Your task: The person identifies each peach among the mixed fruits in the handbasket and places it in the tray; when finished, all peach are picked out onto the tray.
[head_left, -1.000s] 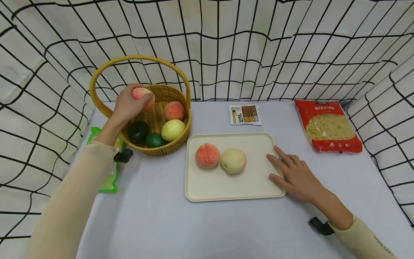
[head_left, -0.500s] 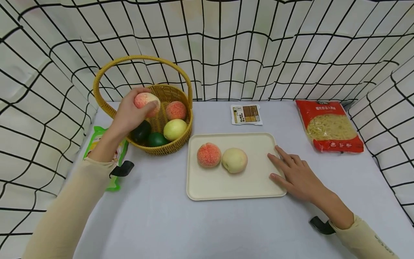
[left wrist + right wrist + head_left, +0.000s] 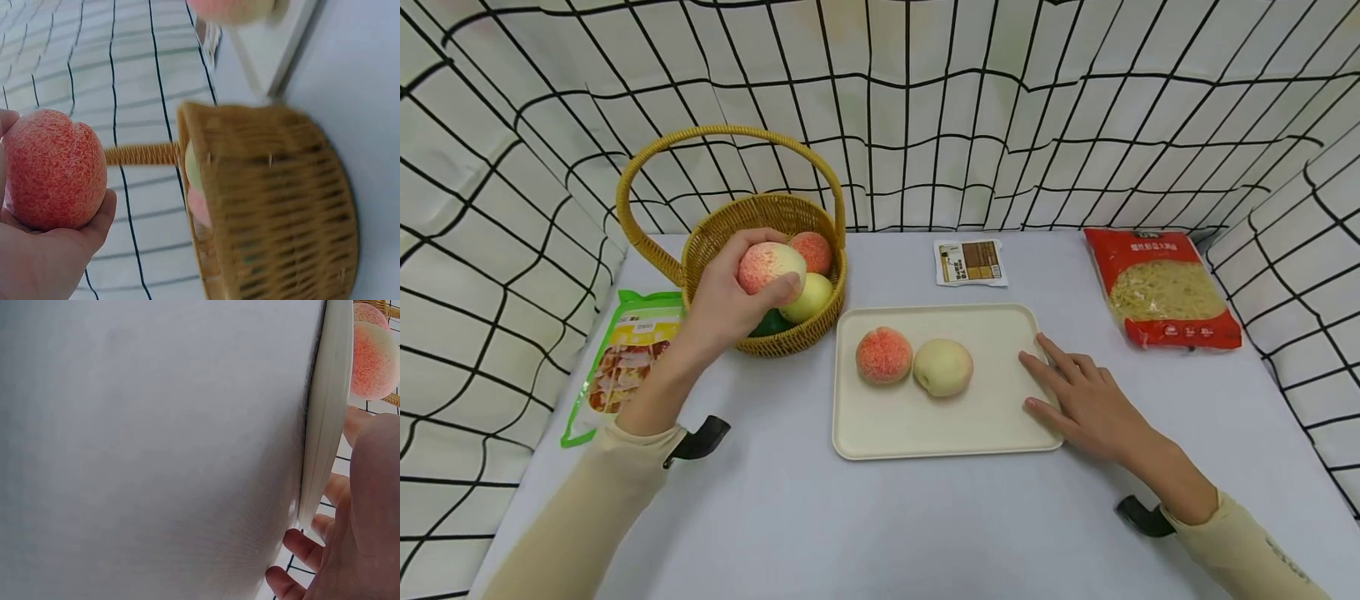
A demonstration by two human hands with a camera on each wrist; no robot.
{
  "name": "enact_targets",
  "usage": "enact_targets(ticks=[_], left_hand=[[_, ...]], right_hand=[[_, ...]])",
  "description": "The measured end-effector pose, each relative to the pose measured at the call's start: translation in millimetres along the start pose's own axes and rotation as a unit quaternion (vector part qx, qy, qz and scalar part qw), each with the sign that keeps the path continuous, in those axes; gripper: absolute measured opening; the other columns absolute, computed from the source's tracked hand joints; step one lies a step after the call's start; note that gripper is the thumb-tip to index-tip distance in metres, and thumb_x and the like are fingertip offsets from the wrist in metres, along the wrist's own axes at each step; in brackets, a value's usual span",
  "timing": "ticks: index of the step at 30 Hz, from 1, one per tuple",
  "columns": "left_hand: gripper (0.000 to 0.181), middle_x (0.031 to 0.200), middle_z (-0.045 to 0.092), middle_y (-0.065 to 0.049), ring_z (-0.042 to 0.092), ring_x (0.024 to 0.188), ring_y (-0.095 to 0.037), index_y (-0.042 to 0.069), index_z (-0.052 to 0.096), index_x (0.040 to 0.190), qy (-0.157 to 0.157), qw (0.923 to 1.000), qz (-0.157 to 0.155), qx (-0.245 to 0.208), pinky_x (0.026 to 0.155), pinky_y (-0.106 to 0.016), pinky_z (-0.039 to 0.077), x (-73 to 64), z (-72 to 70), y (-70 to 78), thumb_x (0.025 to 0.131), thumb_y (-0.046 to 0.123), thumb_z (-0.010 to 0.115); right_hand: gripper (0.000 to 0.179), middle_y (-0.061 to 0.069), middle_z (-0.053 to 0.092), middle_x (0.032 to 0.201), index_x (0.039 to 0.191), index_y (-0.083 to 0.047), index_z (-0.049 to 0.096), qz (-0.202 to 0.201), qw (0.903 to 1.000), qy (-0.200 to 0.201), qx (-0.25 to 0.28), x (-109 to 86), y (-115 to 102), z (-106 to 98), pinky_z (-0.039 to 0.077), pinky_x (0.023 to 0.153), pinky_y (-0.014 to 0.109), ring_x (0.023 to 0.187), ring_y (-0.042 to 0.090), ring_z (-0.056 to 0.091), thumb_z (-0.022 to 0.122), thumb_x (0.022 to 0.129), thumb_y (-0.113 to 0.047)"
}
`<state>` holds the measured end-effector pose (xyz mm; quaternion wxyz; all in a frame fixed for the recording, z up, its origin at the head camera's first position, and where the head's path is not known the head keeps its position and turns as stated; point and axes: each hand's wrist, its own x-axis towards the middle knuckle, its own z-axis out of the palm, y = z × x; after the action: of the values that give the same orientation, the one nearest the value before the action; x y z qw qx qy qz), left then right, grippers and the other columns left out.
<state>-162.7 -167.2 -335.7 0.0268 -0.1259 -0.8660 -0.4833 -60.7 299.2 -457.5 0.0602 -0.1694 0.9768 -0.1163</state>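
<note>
My left hand (image 3: 730, 293) grips a red and cream peach (image 3: 771, 268) above the front of the wicker basket (image 3: 790, 343). In the left wrist view the peach (image 3: 55, 169) sits between thumb and fingers, raised over the basket's rim. Inside the basket are another peach (image 3: 812, 252), a pale yellow-green fruit (image 3: 808, 298) and a dark green one (image 3: 771, 323), partly hidden by the hand. On the cream tray (image 3: 947, 433) lie a red peach (image 3: 883, 356) and a pale peach (image 3: 943, 367) side by side. My right hand (image 3: 1086, 404) rests with spread fingers on the tray's right edge.
A green-edged food packet (image 3: 625, 358) lies left of the basket, partly under the left forearm. Behind the tray is a small sachet (image 3: 971, 263); a red noodle bag (image 3: 1165, 292) lies at the back right. Black-gridded white walls (image 3: 925, 117) enclose the table.
My left hand has lifted the peach from inside the basket and brought it right and nearer to me. More of the green-edged packet shows. The right hand has stayed on the tray.
</note>
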Motion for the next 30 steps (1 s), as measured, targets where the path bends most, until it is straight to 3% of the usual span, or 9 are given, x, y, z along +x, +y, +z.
enact_targets(ticks=[8,18,24,30], left_hand=[[0.055,0.137,0.06,-0.014,0.057,0.109,-0.022,0.006,0.055,0.143,-0.025,0.9976,0.06,-0.023,0.083,-0.02,0.052,-28.8,28.4,5.3,0.092,0.012,0.077],[0.053,0.138,0.06,-0.01,0.059,0.118,-0.021,0.008,0.06,0.138,-0.055,0.9916,0.093,-0.071,0.091,-0.028,0.057,-64.0,69.0,11.9,0.089,0.01,0.08],[0.052,0.133,0.062,-0.007,0.06,0.122,-0.019,0.009,0.061,0.133,-0.075,0.9867,0.129,-0.063,0.099,-0.029,0.055,-80.4,94.9,7.9,0.087,0.012,0.084],[0.053,0.136,0.059,-0.001,0.055,0.132,-0.017,0.01,0.061,0.133,-0.106,0.9847,0.134,-0.035,0.112,-0.035,0.051,-90.1,111.7,2.9,0.087,0.017,0.085]], right_hand=[[0.073,0.014,0.021,0.179,0.168,-0.025,0.035,-0.003,1.0,0.001,0.001,0.8,-0.7,-0.5,0.041,0.111,0.067,0.145,0.042,0.041,0.059,0.105,-0.052],[0.073,0.014,0.02,0.179,0.168,-0.025,0.035,-0.003,1.0,-0.004,0.001,0.3,-0.8,-1.4,0.04,0.111,0.068,0.146,0.043,0.04,0.059,0.105,-0.052],[0.072,0.015,0.021,0.179,0.168,-0.024,0.035,-0.005,1.0,-0.002,0.0,0.5,-1.4,-1.5,0.04,0.111,0.068,0.145,0.043,0.041,0.059,0.105,-0.051],[0.072,0.015,0.022,0.178,0.167,-0.024,0.036,-0.006,1.0,0.001,0.0,0.8,-0.9,-0.9,0.041,0.11,0.067,0.144,0.043,0.041,0.06,0.105,-0.051]])
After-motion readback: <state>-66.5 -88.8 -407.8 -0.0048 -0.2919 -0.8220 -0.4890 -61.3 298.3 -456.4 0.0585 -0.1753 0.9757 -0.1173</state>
